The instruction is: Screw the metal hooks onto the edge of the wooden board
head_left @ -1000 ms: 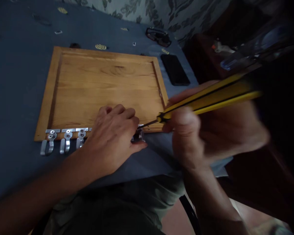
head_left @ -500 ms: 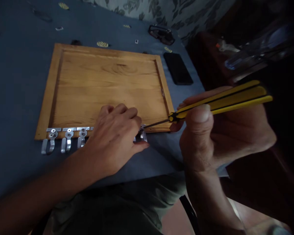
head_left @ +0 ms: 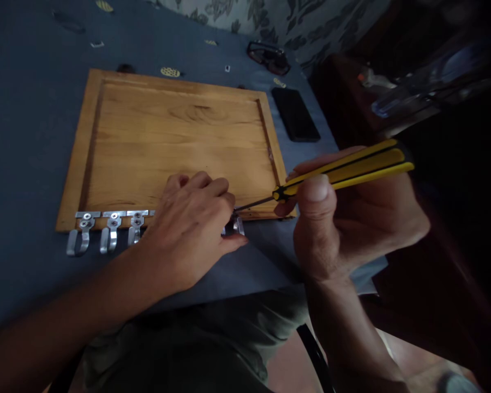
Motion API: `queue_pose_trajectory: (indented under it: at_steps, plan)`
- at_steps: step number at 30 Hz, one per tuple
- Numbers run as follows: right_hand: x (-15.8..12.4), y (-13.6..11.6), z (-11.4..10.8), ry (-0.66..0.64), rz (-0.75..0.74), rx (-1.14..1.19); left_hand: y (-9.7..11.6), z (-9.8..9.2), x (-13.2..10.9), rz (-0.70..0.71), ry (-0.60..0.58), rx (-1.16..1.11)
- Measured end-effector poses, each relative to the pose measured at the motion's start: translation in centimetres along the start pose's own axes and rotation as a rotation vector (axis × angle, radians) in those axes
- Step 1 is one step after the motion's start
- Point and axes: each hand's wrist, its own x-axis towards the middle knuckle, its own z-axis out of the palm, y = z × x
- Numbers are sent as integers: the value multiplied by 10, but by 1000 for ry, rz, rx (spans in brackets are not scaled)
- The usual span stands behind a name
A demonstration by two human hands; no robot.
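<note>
A wooden board (head_left: 175,142) lies flat on a blue cloth. Three metal hooks (head_left: 110,229) are screwed along its near edge at the left. My left hand (head_left: 188,229) rests on the near edge with its fingers curled, pinching another metal hook (head_left: 234,226) against the board. My right hand (head_left: 352,218) is closed round the yellow and black handle of a screwdriver (head_left: 339,170). Its thin shaft slants down to the left, with the tip at the hook under my left fingers.
A black phone (head_left: 295,114) lies right of the board, and dark glasses (head_left: 269,57) lie beyond it. Small bits are scattered over the blue cloth (head_left: 28,131). A dark wooden surface (head_left: 393,98) with clutter stands at the right. My lap is below the cloth's edge.
The screwdriver handle has shifted slightly left and its blur has gone. My left hand has stayed on the hook.
</note>
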Motion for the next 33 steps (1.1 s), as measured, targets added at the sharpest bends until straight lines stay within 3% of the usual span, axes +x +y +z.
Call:
queue_pose_trajectory:
  at_steps: [3, 19, 28, 33]
  plan:
    - [2, 1, 2, 56, -72, -31, 0, 0, 0, -3, -15, 6]
    - [0, -1, 1, 25, -63, -48, 2, -1, 2, -18, -31, 7]
    - [4, -3, 0, -49, -114, -15, 0, 1, 1, -14, -30, -10]
    - [5, -7, 2, -28, -149, -87, 0, 2, 0, -5, -9, -11]
